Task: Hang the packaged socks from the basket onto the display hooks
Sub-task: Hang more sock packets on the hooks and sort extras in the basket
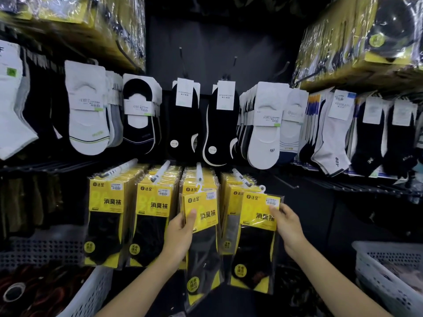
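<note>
My left hand grips a yellow-and-black sock package by its left edge, thumb on its front. The package's white hanger tab sits at the tip of the third display hook. My right hand holds a second yellow sock package at its upper right edge; its hanger tab is close to the tip of the fourth display hook. Both hooks carry several identical packages behind the held ones.
Two more hooks to the left hold yellow packs. Loose socks hang on the row above. One white basket sits at lower right and another white basket at lower left. Bare black hooks stick out at right.
</note>
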{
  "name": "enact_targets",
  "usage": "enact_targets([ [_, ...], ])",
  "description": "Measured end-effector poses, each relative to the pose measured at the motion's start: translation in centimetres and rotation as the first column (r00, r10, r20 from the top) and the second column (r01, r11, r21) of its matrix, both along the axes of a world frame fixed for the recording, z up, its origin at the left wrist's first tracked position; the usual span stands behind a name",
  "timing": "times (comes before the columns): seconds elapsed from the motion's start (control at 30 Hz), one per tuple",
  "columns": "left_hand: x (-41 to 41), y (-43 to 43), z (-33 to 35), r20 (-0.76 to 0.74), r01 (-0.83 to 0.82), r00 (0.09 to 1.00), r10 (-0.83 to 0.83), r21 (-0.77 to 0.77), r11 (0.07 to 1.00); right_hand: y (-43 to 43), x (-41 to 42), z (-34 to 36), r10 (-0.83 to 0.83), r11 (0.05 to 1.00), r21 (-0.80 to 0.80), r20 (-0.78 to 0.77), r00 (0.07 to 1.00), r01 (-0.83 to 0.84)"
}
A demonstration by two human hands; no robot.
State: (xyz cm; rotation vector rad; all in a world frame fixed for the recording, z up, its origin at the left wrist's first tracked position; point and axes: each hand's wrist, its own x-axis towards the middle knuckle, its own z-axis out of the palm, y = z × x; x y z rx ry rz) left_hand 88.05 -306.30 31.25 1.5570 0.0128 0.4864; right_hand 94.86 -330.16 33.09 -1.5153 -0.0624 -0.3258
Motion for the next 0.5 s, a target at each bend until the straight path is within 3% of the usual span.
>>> enact_targets([
  [0.33, 0.8, 0.4, 0.1, 0.03, 0.006, 1.0, -0.005, -0.036, 0.999, 1.8, 3.3, 0.6, 0.122, 0.986, -0.113, -0.008, 0.993, -0.122],
  [0.5, 0.7, 0.5, 0.3, 0.029, 0.025, 0.999, -0.023, -0.066, 0.998, 2.2, 4.6, -0.6, 0.021, 0.997, -0.068, -0.047, 0.999, -0.024],
])
